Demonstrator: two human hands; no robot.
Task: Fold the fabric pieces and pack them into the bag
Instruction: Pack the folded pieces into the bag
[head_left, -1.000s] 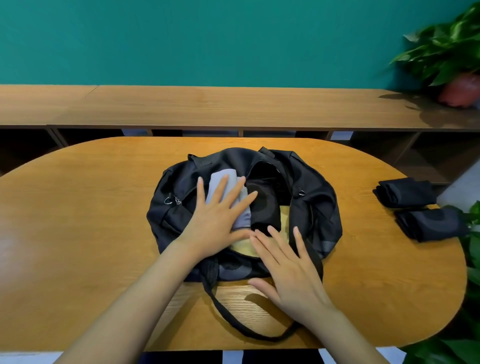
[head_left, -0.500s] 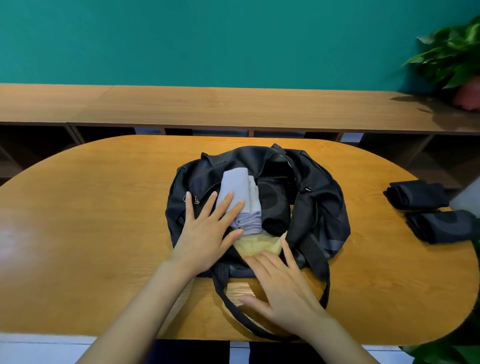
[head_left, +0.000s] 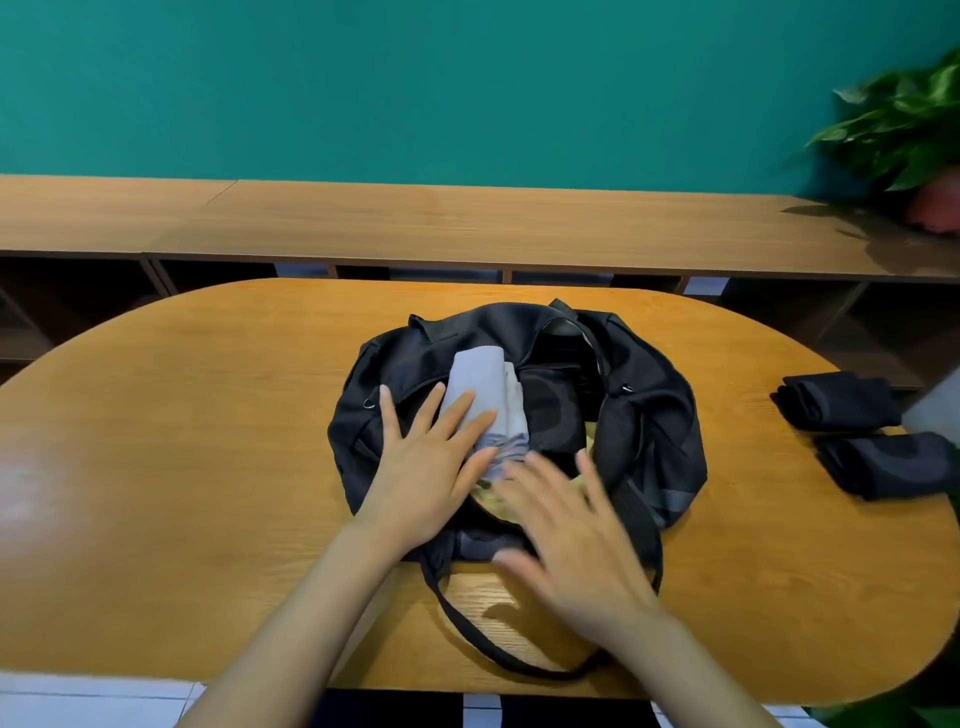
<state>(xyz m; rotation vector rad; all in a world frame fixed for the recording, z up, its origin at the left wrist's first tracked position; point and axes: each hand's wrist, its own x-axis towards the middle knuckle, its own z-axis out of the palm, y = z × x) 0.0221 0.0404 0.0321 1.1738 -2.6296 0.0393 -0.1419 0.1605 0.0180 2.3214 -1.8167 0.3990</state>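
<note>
A black bag (head_left: 654, 431) lies open in the middle of the wooden table (head_left: 182, 467). Inside it sit a folded lavender-grey fabric piece (head_left: 485, 384), a dark patterned piece (head_left: 550, 415) and a pale yellow piece (head_left: 488, 499) near the front rim. My left hand (head_left: 431, 467) lies flat with spread fingers on the bag's left side, fingertips on the lavender piece. Over the front of the bag, above the yellow piece, is my right hand (head_left: 566, 540), blurred, fingers straight. The bag's strap (head_left: 467, 629) loops toward me.
Two folded black fabric pieces (head_left: 841, 400) (head_left: 893, 467) lie at the table's right end. A long wooden bench (head_left: 467, 223) runs behind the table, with a potted plant (head_left: 904, 130) at its right end. More leaves show at the bottom right corner.
My left hand slid back and to the left, uncovering the lavender piece. My right hand pulled toward me, then moved forward again over the yellow piece. The camera view shifted slightly.
</note>
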